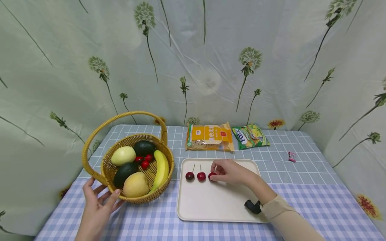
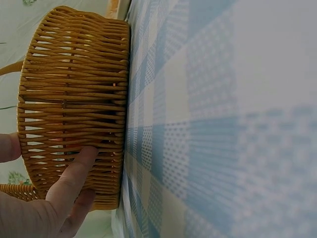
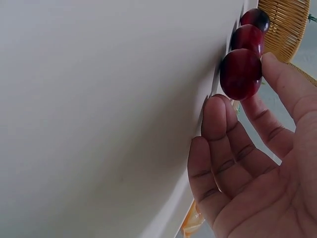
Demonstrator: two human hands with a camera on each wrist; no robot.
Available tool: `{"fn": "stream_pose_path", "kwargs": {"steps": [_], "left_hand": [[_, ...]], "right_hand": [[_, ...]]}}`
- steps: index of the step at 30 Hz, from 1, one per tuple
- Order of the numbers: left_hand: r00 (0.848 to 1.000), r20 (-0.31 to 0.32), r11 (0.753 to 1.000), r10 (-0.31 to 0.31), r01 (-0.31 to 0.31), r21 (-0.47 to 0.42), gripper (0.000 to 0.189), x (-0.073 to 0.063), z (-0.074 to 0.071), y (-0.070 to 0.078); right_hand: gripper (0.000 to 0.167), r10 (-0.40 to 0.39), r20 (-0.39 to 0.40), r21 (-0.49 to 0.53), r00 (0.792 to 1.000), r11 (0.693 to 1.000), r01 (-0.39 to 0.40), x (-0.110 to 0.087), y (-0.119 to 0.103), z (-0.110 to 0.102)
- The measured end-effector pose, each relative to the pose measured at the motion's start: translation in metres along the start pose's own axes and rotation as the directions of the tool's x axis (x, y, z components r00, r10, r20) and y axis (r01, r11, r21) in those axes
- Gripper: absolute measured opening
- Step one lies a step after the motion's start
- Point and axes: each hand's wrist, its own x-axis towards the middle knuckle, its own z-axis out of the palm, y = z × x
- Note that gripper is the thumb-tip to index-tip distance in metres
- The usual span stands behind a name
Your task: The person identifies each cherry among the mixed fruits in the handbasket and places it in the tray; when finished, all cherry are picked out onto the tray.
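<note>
On the beige tray (image 1: 208,204), my right hand (image 1: 230,172) pinches a dark red cherry (image 1: 212,176) between thumb and fingers. Two more cherries with upright stems, one darker (image 1: 189,176) and one redder (image 1: 201,176), line up to its left. The right wrist view shows my thumb against the near side of the held cherry (image 3: 240,74). At the left, my left hand (image 1: 98,207) touches the rim and woven side of a wicker basket (image 1: 141,199), fingers spread. In it lie a banana (image 1: 161,169), dark green avocado-like fruits (image 1: 126,173), yellowish round fruits (image 1: 135,185) and several red cherries (image 1: 145,164).
Behind the tray lie an orange snack bag (image 1: 209,137) and a green candy bag (image 1: 251,136). A small pink wrapper (image 1: 292,156) is at the right. Beside my right sleeve is a black curved object (image 1: 252,207). The basket's tall handle (image 1: 120,115) arches over it.
</note>
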Motion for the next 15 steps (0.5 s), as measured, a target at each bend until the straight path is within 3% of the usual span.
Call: {"fn": "stream_pose_path", "kwargs": {"steps": [15], "left_hand": [[1.0,-0.009,1.0,0.012,-0.012,0.003,0.098,-0.0004,0.0016,-0.0003]], "right_hand": [[0.024,0.026,0.006,0.028,1.0,0.999,-0.026,-0.0031,0.0004,-0.0013]]}}
